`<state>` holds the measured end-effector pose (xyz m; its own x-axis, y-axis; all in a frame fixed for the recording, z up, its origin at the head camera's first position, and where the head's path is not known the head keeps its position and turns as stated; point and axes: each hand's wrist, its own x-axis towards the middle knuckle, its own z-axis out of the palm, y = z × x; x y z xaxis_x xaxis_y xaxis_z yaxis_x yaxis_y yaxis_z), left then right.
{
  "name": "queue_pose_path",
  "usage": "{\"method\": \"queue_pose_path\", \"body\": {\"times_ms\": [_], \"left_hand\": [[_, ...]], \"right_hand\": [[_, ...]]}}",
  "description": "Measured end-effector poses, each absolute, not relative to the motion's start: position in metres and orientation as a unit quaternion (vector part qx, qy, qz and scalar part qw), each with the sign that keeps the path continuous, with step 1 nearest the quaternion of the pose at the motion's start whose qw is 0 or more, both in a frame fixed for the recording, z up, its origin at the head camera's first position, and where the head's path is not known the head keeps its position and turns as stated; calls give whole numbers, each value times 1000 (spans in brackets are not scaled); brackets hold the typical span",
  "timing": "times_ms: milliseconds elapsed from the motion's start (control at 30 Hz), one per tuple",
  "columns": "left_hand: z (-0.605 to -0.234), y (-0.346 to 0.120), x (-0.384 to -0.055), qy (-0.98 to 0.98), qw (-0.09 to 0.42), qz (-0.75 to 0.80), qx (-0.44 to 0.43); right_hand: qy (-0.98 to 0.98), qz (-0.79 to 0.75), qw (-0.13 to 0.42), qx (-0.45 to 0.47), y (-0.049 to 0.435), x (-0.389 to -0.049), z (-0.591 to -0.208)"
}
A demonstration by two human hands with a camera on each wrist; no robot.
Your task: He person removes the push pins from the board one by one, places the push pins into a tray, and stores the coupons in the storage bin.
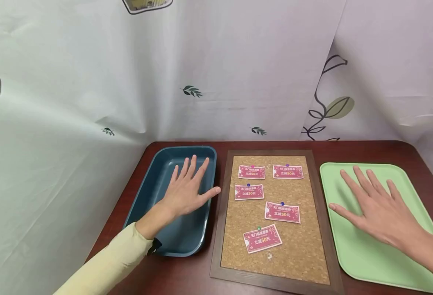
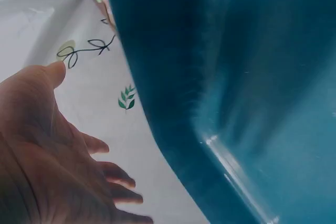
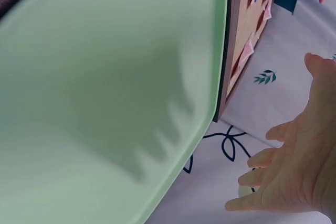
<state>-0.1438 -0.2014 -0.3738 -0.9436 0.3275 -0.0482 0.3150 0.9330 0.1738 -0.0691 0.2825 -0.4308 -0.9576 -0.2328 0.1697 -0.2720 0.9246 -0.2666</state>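
Coupons point(image 1: 282, 212), five, pinned on the corkboard point(image 1: 293, 254); left hand point(image 1: 184, 190) over basin point(image 1: 179, 237) at nine o'clock, right hand point(image 1: 380, 209) over tray point(image 1: 363, 254) at three, fingers point(image 1: 201, 171) wide, work seemingly all ahead!

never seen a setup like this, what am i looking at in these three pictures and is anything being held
There is no machine here, just a person's two bare hands. The widest picture comes from a camera on the person's head, looking forward and down. The other two come from wrist cameras, one per arm, each showing its own hand close up.

On the dark red table sit a blue tray, a framed cork board and a green tray. Five pink tickets are on the board, each with a pin at its upper edge.

Nothing is held: the left hand is spread above the blue tray, the right hand above the green one.
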Motion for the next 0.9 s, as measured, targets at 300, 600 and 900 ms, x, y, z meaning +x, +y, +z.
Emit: {"method": "queue_pose_path", "body": {"times_ms": [300,600,900], "left_hand": [[-356,-182,-162,969,78,151,179],[-341,-154,-186,953,97,202,204],[-334,-123,-210,939,112,239,221]], "right_hand": [[-973,170,65,144,282,-84,-423],[-961,239,47,135,273,-111,-413],[-949,290,31,121,256,-137,-411]]}}
